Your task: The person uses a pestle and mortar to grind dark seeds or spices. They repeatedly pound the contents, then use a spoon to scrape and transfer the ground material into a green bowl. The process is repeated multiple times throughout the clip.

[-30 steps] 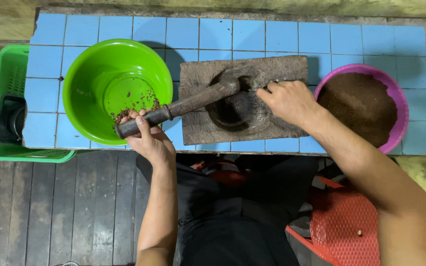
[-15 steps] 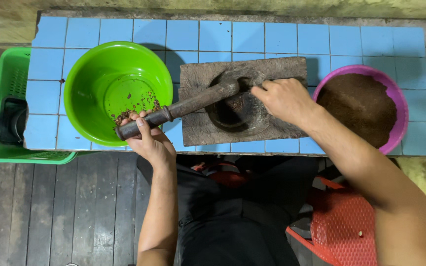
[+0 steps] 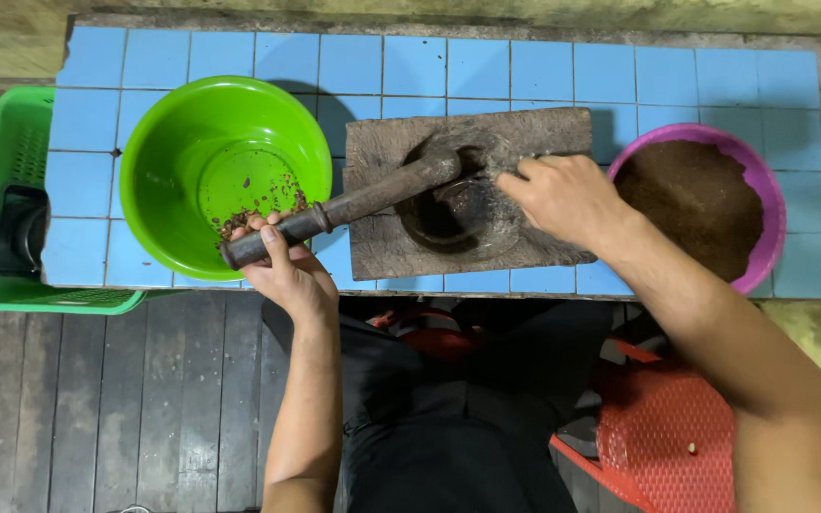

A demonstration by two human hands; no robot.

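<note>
Two hands are seen at a stone mortar slab (image 3: 472,252). The left hand (image 3: 282,266) is wrapped around the lower end of a long dark pestle (image 3: 344,206), whose head lies in the slab's hollow. The right hand (image 3: 563,197) is curled, fingertips at the hollow's rim; no object is seen pinched. A green bowl (image 3: 168,161) holding a few brown bits sits left of the slab, a purple bowl (image 3: 767,190) of brown powder right, both on the blue-tiled worktop (image 3: 448,66). A green basket (image 3: 11,142) is at the worktop's left edge.
</note>
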